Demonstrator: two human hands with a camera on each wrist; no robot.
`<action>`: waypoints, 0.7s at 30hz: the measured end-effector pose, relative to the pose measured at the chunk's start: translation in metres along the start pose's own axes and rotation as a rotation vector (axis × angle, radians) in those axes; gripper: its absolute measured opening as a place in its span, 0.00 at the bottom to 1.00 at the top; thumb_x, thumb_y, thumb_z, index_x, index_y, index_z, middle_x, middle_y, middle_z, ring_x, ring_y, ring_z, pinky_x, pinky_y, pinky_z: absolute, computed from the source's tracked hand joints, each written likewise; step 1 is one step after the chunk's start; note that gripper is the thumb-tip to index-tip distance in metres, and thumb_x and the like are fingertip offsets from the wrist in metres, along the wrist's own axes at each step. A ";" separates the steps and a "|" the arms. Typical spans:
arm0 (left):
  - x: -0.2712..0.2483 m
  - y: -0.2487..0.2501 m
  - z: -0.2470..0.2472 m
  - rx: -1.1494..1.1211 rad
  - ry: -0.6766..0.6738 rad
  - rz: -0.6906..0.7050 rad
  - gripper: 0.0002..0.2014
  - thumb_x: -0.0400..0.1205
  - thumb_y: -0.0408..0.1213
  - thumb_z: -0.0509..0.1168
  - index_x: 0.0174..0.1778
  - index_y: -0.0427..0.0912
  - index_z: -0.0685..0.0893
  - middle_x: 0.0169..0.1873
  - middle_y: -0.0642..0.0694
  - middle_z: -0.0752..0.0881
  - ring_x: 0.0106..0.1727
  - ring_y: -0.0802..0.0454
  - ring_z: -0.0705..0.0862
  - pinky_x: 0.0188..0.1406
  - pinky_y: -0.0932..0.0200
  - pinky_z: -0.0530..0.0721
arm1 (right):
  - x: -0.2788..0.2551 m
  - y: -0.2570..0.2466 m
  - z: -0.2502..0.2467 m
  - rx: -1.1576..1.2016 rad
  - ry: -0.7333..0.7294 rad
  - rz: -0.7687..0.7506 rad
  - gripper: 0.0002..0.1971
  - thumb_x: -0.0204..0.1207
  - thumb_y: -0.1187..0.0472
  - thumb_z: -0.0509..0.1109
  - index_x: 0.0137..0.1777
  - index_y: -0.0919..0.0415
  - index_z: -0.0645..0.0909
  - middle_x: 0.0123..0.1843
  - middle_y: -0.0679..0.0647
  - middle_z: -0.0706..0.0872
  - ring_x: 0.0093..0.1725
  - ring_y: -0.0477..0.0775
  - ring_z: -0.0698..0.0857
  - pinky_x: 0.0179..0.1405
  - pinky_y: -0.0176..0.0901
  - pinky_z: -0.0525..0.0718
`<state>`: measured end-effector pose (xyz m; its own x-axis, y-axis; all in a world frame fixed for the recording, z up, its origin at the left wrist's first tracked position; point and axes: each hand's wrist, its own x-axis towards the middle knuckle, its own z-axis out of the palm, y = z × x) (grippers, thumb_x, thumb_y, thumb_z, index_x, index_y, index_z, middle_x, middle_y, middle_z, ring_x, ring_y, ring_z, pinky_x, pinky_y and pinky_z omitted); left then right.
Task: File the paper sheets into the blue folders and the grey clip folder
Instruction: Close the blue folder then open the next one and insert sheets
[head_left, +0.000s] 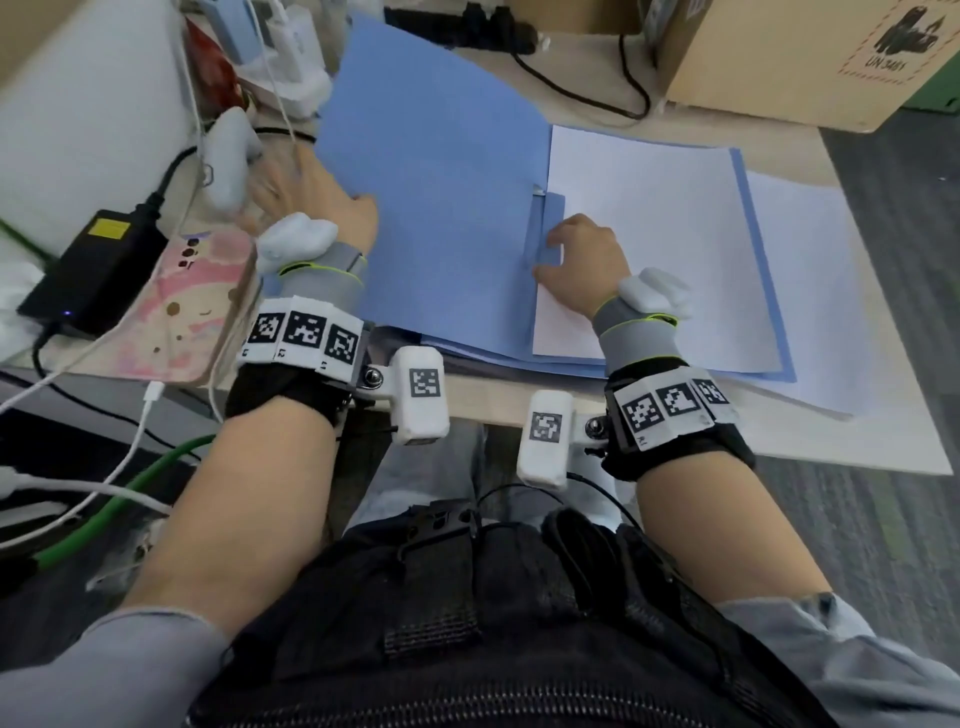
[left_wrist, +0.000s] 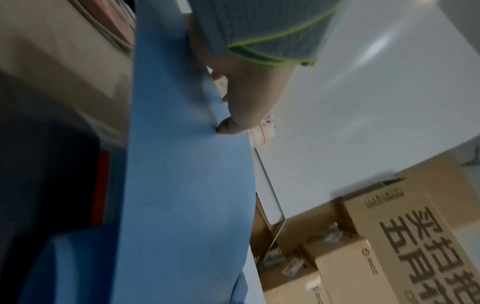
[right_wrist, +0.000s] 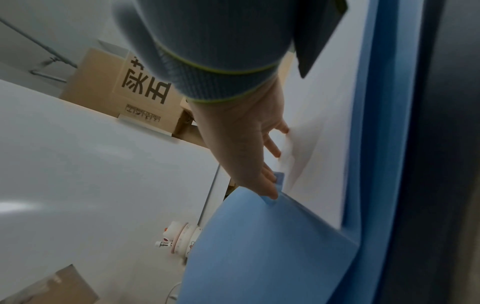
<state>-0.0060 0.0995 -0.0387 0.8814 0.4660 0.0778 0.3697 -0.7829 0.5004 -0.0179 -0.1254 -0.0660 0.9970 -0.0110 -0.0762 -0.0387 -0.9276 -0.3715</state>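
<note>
A blue folder (head_left: 436, 208) lies open on the table with its left cover raised and curving up. My left hand (head_left: 332, 200) grips that cover's left edge, the thumb on its inner face; the left wrist view shows the thumb (left_wrist: 233, 125) pressed against the cover (left_wrist: 182, 185). A white paper sheet (head_left: 649, 234) lies on the folder's right half. My right hand (head_left: 558, 254) rests at the spine, its straight fingers (right_wrist: 270, 185) touching a narrow blue flap (right_wrist: 279, 181) and the sheet (right_wrist: 324, 133). No grey clip folder is in view.
More blue folder edges (head_left: 467, 353) show under the open one. Larger white sheets (head_left: 810, 291) stick out to the right. A cardboard box (head_left: 779, 62) stands at the back right. A black power adapter (head_left: 98, 270), a pink pad (head_left: 192, 312) and cables crowd the left.
</note>
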 end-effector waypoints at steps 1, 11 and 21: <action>0.002 -0.005 -0.003 -0.049 -0.013 -0.033 0.25 0.77 0.40 0.60 0.71 0.36 0.71 0.72 0.35 0.73 0.76 0.37 0.69 0.76 0.45 0.66 | 0.001 -0.002 0.000 0.007 0.001 0.020 0.17 0.75 0.61 0.68 0.63 0.65 0.80 0.69 0.58 0.78 0.69 0.64 0.76 0.70 0.56 0.74; -0.003 -0.011 -0.060 -0.172 -0.013 0.060 0.07 0.71 0.38 0.59 0.32 0.46 0.82 0.38 0.41 0.80 0.39 0.42 0.75 0.40 0.59 0.72 | -0.001 -0.011 -0.002 0.016 -0.047 0.067 0.17 0.78 0.55 0.65 0.64 0.59 0.78 0.68 0.59 0.78 0.68 0.65 0.75 0.69 0.62 0.74; -0.035 0.059 -0.097 -0.488 -0.192 0.336 0.14 0.72 0.39 0.58 0.22 0.48 0.61 0.11 0.50 0.64 0.18 0.55 0.60 0.17 0.65 0.54 | -0.016 -0.003 -0.013 0.174 -0.105 0.030 0.28 0.77 0.52 0.68 0.76 0.57 0.66 0.74 0.57 0.76 0.73 0.62 0.74 0.74 0.56 0.70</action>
<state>-0.0435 0.0774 0.0715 0.9802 0.1085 0.1659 -0.0745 -0.5740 0.8154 -0.0330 -0.1276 -0.0514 0.9832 0.0101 -0.1822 -0.0879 -0.8490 -0.5211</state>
